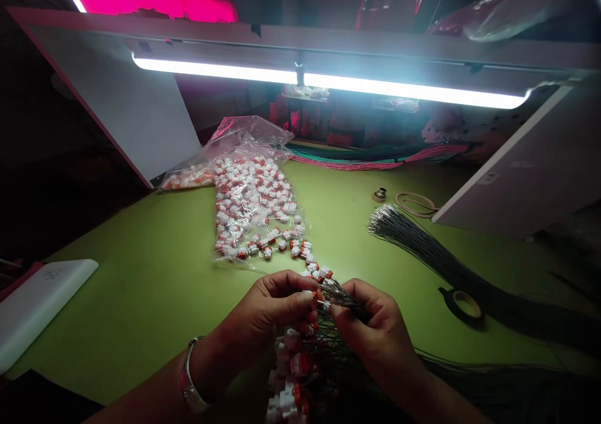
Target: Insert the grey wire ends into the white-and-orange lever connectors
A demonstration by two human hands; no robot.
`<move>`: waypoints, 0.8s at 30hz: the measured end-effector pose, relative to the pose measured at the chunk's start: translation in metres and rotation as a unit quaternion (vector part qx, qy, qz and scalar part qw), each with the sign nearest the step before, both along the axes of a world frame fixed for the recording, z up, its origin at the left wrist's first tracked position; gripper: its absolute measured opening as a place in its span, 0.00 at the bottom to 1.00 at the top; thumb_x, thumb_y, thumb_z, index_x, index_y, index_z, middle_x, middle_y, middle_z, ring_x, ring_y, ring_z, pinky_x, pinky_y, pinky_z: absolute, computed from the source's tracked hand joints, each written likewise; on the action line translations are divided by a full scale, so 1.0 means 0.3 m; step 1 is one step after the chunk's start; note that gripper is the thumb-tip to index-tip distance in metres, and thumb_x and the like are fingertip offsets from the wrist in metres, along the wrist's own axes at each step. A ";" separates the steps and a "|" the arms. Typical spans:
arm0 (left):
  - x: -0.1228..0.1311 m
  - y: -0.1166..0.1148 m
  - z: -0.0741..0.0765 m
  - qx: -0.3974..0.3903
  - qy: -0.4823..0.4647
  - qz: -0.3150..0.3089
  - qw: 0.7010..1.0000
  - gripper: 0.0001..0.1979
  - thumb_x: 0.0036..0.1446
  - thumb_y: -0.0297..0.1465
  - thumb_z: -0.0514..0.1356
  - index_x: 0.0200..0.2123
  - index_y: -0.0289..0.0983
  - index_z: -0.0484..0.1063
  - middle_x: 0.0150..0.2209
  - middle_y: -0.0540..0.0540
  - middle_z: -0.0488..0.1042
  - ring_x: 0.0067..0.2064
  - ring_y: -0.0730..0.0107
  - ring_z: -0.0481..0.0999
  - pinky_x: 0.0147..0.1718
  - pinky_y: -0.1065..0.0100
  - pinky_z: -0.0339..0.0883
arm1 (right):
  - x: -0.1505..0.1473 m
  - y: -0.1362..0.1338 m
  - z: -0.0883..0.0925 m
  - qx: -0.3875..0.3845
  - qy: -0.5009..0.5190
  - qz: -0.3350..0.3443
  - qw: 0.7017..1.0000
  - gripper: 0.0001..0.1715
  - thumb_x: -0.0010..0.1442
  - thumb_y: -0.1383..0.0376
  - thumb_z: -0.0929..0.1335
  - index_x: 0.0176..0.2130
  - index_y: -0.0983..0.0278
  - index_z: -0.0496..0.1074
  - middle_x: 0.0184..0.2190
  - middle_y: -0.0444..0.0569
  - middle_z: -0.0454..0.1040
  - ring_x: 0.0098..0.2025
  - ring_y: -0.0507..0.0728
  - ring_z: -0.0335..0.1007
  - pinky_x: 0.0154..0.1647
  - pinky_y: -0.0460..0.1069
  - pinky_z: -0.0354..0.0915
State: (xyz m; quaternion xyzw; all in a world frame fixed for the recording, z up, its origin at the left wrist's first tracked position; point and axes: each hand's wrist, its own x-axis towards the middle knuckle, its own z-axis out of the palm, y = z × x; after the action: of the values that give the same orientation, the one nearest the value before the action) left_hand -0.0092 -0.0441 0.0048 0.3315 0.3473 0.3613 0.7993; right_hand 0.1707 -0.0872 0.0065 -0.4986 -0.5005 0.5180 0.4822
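Observation:
Between its thumb and fingers my left hand (282,302) pinches a small orange-and-white connector housing (314,300). My right hand (373,324) is closed on several thin dark wires (345,297) whose metal-tipped ends point at the housing. The two hands almost meet, and whether a wire tip is inside the housing cannot be made out. Below them hangs a cluster of white and orange connectors (291,380) with dark wires attached. Loose connectors (305,252) trail from the hands back to an open clear bag (253,192) full of the same pieces.
A bundle of black wires (422,248) lies at the right, beside a roll of black tape (464,305). Behind it are a beige ring (416,203) and a small metal piece (380,193). A white tray-like object (47,305) sits at left. A lamp (413,89) spans overhead.

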 end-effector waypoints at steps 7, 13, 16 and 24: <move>0.006 -0.007 0.014 0.002 0.007 0.006 1.000 0.11 0.44 0.29 0.75 0.30 0.33 0.79 0.26 0.47 0.79 0.25 0.75 0.76 0.26 0.75 0.70 | 0.004 -0.012 -0.010 0.070 -0.068 -0.004 0.995 0.07 0.56 0.70 0.67 0.26 0.64 0.67 0.20 0.39 0.62 0.23 0.49 0.52 0.22 0.45 0.51; 0.015 -0.017 0.014 -0.004 0.011 0.009 1.000 0.11 0.41 0.27 0.75 0.28 0.34 0.78 0.23 0.48 0.78 0.23 0.74 0.75 0.25 0.75 0.69 | 0.009 -0.026 -0.019 0.122 -0.101 0.000 0.987 0.07 0.52 0.73 0.65 0.27 0.62 0.66 0.21 0.39 0.64 0.23 0.49 0.54 0.22 0.45 0.52; 0.021 -0.026 0.008 -0.013 0.004 0.008 1.000 0.11 0.40 0.27 0.76 0.28 0.34 0.78 0.24 0.48 0.78 0.24 0.74 0.75 0.26 0.75 0.69 | 0.009 -0.033 -0.026 0.124 -0.102 0.014 0.987 0.07 0.50 0.74 0.65 0.27 0.62 0.66 0.21 0.39 0.64 0.22 0.49 0.53 0.22 0.45 0.51; 0.018 -0.029 0.016 0.029 0.019 0.012 0.999 0.10 0.44 0.28 0.75 0.27 0.33 0.77 0.24 0.48 0.78 0.24 0.75 0.74 0.26 0.75 0.68 | 0.006 -0.020 -0.014 0.095 -0.059 0.045 0.993 0.07 0.59 0.68 0.65 0.28 0.62 0.65 0.23 0.41 0.64 0.25 0.51 0.56 0.25 0.46 0.55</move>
State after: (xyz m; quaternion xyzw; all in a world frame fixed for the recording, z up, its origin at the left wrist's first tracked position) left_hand -0.0038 -0.0528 0.0096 0.3569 0.3558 0.3739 0.7786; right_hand 0.1726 -0.0932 0.0022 -0.4574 -0.5969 0.4588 0.4733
